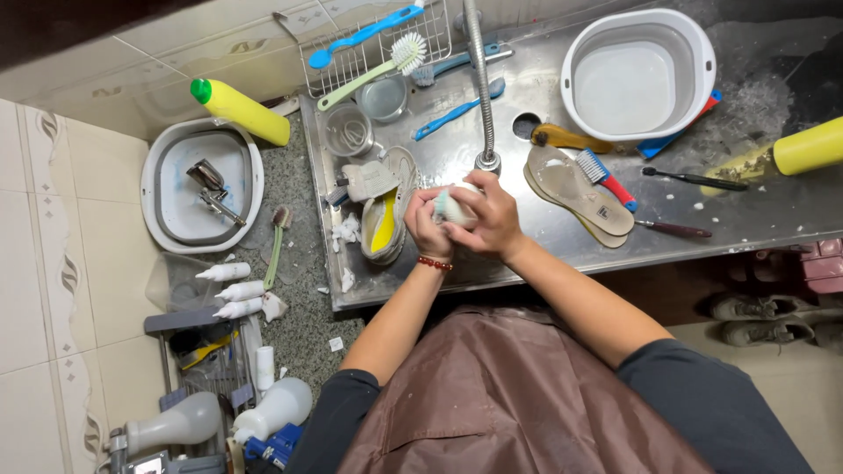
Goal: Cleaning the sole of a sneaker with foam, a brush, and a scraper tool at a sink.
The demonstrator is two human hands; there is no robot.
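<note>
Currently clasped in both hands: left hand (428, 230) and right hand (488, 219) clenched around a white shoe (456, 204) over the steel counter (755, 219). Risk of slipping on wet soap, dropping onto the insoles (575, 189).

The sink counter (773, 215) across the upper half of the frame is bare metal, dull grey and wet, flecked with soap foam at the upper right. The flexible tap hose (477, 79) at top centre is ribbed, shiny metal. The white basin (702, 53) at upper right looks like smooth matt plastic, as does the basin (151, 175) at the left (a glossy metal fitting lies inside it). The yellow bottle (241, 111) beside it is glossy plastic. The insoles (575, 189) right of centre look rough and soft. The brown apron (509, 395) at the bottom has a slick, faintly shiny coated surface. The wall tiles (53, 263) at the left are glazed and smooth.
</note>
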